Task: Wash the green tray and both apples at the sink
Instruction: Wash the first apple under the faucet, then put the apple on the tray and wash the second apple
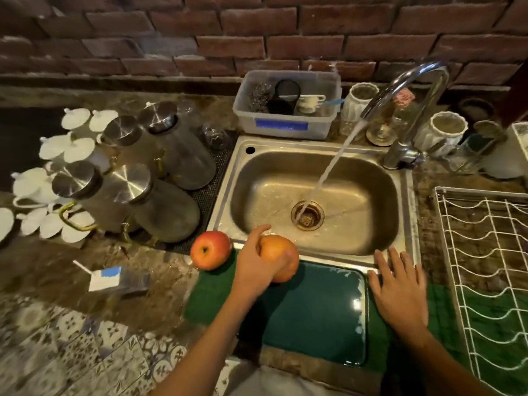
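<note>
The green tray point(311, 315) lies flat on a green cloth point(205, 295) at the counter's front edge, just below the steel sink point(314, 195). My left hand point(257, 270) grips an orange-red apple point(278, 257) above the tray's far left corner, near the sink's front rim. A second red apple point(211, 249) rests on the counter to the left of it, stem side up. My right hand point(400, 292) is spread flat on the cloth beside the tray's right edge, holding nothing. Water runs from the chrome tap point(411, 110) into the drain.
Several steel-lidded glass jars point(148, 178) and white cups stand on a mat left of the sink. A clear plastic tub point(285, 104) with a cup sits behind the sink. A white wire rack point(485, 267) lies to the right. A small white box point(105, 278) lies front left.
</note>
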{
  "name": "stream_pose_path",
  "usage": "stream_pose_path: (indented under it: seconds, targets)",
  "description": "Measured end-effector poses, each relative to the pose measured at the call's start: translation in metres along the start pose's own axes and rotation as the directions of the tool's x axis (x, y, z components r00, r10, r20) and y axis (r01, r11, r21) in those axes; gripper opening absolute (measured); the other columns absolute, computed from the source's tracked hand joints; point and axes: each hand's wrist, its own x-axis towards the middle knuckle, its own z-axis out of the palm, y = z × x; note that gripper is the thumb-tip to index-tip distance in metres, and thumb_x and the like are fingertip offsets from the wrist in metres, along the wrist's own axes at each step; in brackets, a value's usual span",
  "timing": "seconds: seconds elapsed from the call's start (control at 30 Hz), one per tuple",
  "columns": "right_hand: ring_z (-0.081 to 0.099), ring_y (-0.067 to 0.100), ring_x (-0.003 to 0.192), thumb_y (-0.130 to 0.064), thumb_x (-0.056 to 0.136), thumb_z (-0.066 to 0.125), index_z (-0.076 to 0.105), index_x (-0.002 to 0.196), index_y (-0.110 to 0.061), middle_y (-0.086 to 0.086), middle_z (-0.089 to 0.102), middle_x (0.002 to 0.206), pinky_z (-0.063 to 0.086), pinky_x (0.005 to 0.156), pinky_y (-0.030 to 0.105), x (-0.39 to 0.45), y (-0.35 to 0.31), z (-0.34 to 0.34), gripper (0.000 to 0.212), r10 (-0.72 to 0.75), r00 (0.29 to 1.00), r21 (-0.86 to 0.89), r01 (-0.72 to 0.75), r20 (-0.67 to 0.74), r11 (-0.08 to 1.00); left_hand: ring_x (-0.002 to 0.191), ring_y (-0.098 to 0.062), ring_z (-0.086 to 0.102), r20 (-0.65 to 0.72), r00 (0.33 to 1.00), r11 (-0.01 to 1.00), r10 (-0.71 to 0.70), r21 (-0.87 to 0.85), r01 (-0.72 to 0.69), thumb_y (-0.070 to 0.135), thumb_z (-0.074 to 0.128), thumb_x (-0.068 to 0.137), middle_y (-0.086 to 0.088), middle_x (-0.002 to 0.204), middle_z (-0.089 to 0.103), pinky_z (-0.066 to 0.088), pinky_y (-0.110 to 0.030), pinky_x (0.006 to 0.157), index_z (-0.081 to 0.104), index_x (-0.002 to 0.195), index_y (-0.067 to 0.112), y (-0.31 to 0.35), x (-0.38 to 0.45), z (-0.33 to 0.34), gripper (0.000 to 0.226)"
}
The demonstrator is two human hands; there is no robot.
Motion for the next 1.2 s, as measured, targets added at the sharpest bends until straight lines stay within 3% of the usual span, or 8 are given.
stream_pose_path:
  seconds: [0.1,0.23,0.5,0.77,0.97,1.07,1.2]
  targets:
    - [0.028,0.030,0.147,-0.054,0.100,0.018,0.038,0.149,-0.026,0.009,0.038,0.158,0.025,0.117,0.057,0.001,-0.001,0.000,0.060,-0.005,1.000,0.009,0.005,-0.028,1.000,0.116,-0.010,0.054,0.051,0.994,0.959,0.100,0.262,-0.110,0.058,0.075,0.059,0.016,0.126,0.056,0.047,-0.033,0.095,0.049,0.134,0.044,-0.020,-0.025,-0.014,0.081]
    - [0.027,0.030,0.147,-0.056,0.100,0.017,0.037,0.149,-0.027,0.008,0.037,0.158,0.022,0.118,0.056,-0.001,-0.003,0.000,0.061,-0.006,0.999,0.037,0.008,-0.054,0.999,0.122,-0.017,0.054,0.123,0.965,0.810,0.231,0.524,-0.261,0.061,0.073,0.065,0.008,0.133,0.055,0.052,-0.042,0.093,0.048,0.140,0.036,-0.042,-0.051,-0.021,0.082]
    - [0.023,0.030,0.150,-0.059,0.099,0.010,0.031,0.153,-0.026,0.009,0.033,0.161,0.017,0.120,0.056,-0.002,-0.003,0.000,0.066,-0.006,0.998,0.044,0.009,-0.056,0.999,0.119,-0.026,0.054,0.193,0.933,0.640,0.304,0.683,-0.350,0.062,0.072,0.065,0.000,0.133,0.055,0.054,-0.045,0.089,0.054,0.136,0.029,-0.050,-0.069,-0.017,0.081]
    - [0.025,0.030,0.149,-0.059,0.100,0.010,0.030,0.152,-0.028,0.009,0.035,0.159,0.020,0.119,0.057,-0.002,-0.002,0.002,0.063,-0.003,0.998,0.028,0.004,-0.058,1.000,0.131,-0.023,0.043,0.186,0.956,0.668,0.226,0.685,-0.291,0.078,0.065,0.065,0.001,0.144,0.044,0.045,-0.043,0.101,0.038,0.147,0.035,-0.045,-0.064,-0.021,0.096]
    - [0.027,0.028,0.146,-0.061,0.099,0.008,0.033,0.150,-0.029,0.006,0.037,0.156,0.026,0.116,0.059,0.001,0.000,0.004,0.065,0.005,0.999,-0.005,-0.005,-0.053,1.000,0.133,-0.028,0.035,-0.179,0.916,0.702,0.358,0.699,-0.138,0.069,0.062,0.072,-0.009,0.140,0.045,0.037,-0.051,0.104,0.053,0.135,0.024,-0.042,-0.027,-0.056,0.078]
    - [0.025,0.026,0.147,-0.062,0.099,0.008,0.031,0.150,-0.033,0.003,0.034,0.158,0.025,0.116,0.058,0.002,-0.001,0.004,0.063,0.025,0.999,-0.025,-0.026,-0.031,0.999,0.142,-0.039,0.026,-0.217,0.950,0.694,0.226,0.720,-0.001,0.067,0.067,0.072,-0.014,0.150,0.035,0.032,-0.059,0.110,0.044,0.144,0.026,-0.045,-0.001,-0.075,0.086]
    - [0.023,0.023,0.148,-0.062,0.099,0.008,0.030,0.150,-0.036,-0.001,0.031,0.160,0.022,0.118,0.056,0.002,-0.007,-0.001,0.062,0.058,0.998,-0.020,-0.058,-0.005,0.998,0.140,-0.047,0.027,-0.115,0.991,0.639,0.070,0.768,0.044,0.062,0.076,0.071,-0.017,0.153,0.029,0.037,-0.064,0.107,0.033,0.149,0.034,-0.050,0.023,-0.084,0.093]
